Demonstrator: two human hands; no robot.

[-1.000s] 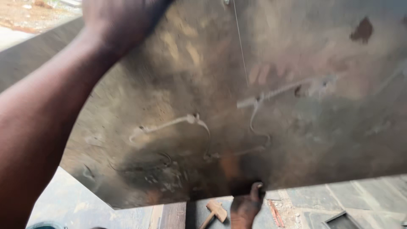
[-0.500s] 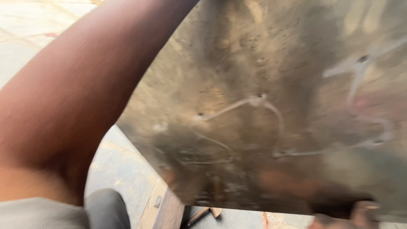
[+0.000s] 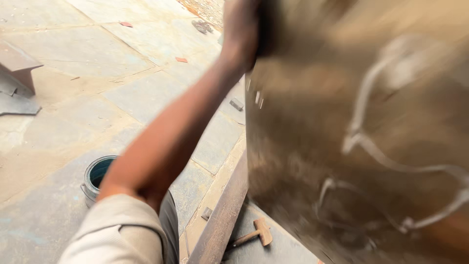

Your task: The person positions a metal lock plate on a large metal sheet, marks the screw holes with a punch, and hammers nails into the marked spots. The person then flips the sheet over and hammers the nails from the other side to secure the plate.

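Note:
A large, stained brown metal sheet (image 3: 312, 122) with pale curved scratch marks fills the right of the head view and is blurred by motion. It stands nearly upright. My left hand (image 3: 242, 29) is stretched out and grips the sheet's upper left edge. My forearm runs down to a light sleeve at the bottom left. My right hand is out of the picture.
A wooden mallet (image 3: 256, 233) lies on the ground below the sheet, next to a long rusty steel beam (image 3: 220, 220). A round teal-lined can (image 3: 97, 176) stands under my arm. On the stone-slab floor, a metal block (image 3: 17, 66) sits at far left with small scraps scattered about.
The sheet has swung to the right and turned more upright, baring the floor at left. My right hand, earlier at the sheet's bottom edge, has dropped out of view.

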